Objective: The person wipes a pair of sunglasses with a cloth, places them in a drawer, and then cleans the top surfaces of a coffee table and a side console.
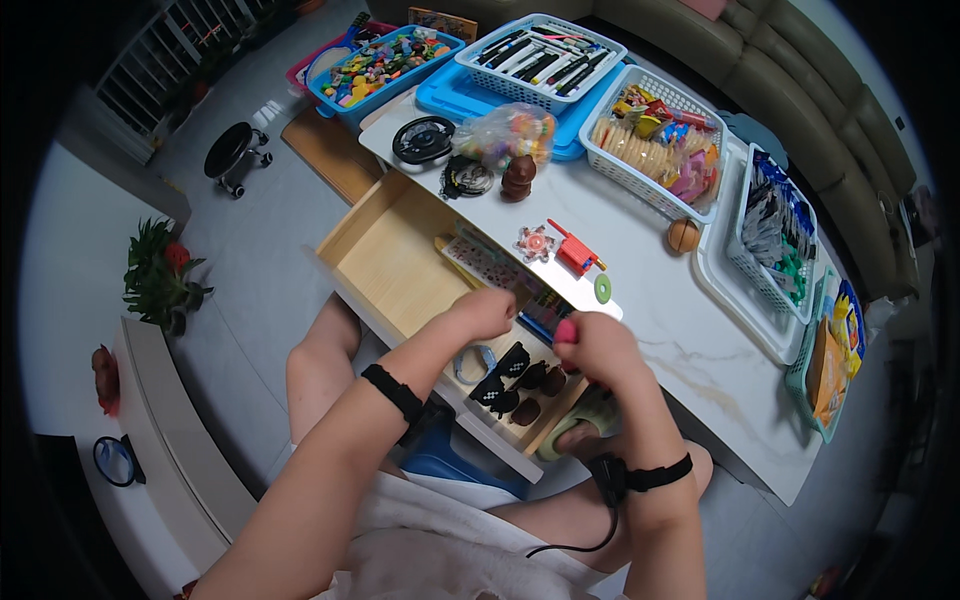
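Observation:
My right hand (602,349) is closed on a small pink-red object (566,332), mostly covered by the fingers, above the right end of an open wooden drawer (390,277). My left hand (487,313) hovers over the drawer's middle with curled fingers; whether it holds anything cannot be told. Below the hands, several sunglasses (526,412) and a light blue band (474,364) lie in the drawer. Sticker sheets (484,261) lie along its far side. On the tabletop beyond are a red toy (577,251), a clear-and-pink star-shaped item (535,243) and a green ring (602,288).
The marble-patterned table (630,247) bears a pen basket (540,60), a snack basket (652,142), another basket of packets (776,232), a bag of colourful pieces (506,135) and a small basketball (683,235). A blue bin (386,71) of small toys stands beyond the table's left end.

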A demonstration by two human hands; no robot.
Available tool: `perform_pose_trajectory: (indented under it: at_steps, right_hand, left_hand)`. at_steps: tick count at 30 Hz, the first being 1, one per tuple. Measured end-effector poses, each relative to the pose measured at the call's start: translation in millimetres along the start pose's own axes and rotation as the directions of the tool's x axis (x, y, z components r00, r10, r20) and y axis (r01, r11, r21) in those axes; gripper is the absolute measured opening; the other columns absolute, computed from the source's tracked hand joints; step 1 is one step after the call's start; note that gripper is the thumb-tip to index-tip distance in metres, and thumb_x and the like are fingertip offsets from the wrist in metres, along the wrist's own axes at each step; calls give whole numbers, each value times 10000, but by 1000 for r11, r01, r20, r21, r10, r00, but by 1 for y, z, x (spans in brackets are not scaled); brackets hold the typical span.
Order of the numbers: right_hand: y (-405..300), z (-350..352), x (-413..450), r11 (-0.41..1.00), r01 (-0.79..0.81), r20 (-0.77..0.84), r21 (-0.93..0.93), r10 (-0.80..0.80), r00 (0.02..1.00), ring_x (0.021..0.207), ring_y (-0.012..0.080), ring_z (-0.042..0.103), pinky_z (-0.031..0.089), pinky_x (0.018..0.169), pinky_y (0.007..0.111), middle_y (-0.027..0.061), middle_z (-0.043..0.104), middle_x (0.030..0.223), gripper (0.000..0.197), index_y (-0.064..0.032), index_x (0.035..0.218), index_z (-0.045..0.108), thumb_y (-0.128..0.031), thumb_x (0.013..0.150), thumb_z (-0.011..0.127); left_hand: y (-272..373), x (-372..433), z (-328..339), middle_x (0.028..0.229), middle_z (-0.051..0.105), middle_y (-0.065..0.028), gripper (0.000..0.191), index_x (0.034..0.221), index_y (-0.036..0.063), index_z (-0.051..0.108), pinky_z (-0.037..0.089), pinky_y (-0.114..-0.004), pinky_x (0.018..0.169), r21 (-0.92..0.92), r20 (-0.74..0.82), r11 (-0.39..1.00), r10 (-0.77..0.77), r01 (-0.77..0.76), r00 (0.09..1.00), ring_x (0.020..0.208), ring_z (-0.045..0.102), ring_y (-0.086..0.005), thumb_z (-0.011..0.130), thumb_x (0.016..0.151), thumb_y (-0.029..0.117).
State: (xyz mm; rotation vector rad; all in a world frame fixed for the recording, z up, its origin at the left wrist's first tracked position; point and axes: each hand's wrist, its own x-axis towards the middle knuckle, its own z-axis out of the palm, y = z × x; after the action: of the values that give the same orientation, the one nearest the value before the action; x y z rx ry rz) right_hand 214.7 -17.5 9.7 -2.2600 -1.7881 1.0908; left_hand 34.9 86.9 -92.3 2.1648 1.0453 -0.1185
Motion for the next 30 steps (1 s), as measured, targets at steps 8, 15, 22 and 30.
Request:
perform_pose_trajectory:
  at_steps: [8,15,22,30]
  right_hand:
    - [34,-12,28,987,-130,-510,90,158,846,863,313,616,499,719,400,137,619,912,403,-91,995,613,-332,687,708]
    - [49,-18,37,983,-171,-533,65,179,827,881,305,616,500,746,396,120,610,972,423,-109,1049,609,-327,698,701]
    - [84,-56,43,974,-195,-806,116,207,554,948,305,593,485,776,405,127,607,1010,341,-75,1018,619,-235,719,651]
    - [51,-38,38,994,-41,-550,103,92,830,854,316,604,486,735,403,117,632,939,251,-104,912,638,-222,691,648]
  left_hand:
    - [66,35,-53,1137,510,-188,612,1188,110,545,436,-406,871,71,-471,990,140,-121,871,1085,488,-359,737,667,367]
    - [77,52,-32,1373,321,-248,913,1390,212,357,264,-541,1017,221,-408,975,112,-22,906,1327,235,-395,716,633,575]
    - [64,71,-14,1254,473,-152,589,1099,148,599,269,-494,1001,209,-496,951,305,-229,813,1254,360,-319,745,616,451]
    - [56,75,-18,894,543,-35,421,888,154,631,353,-380,838,318,-584,869,495,-379,644,940,511,-238,767,564,387]
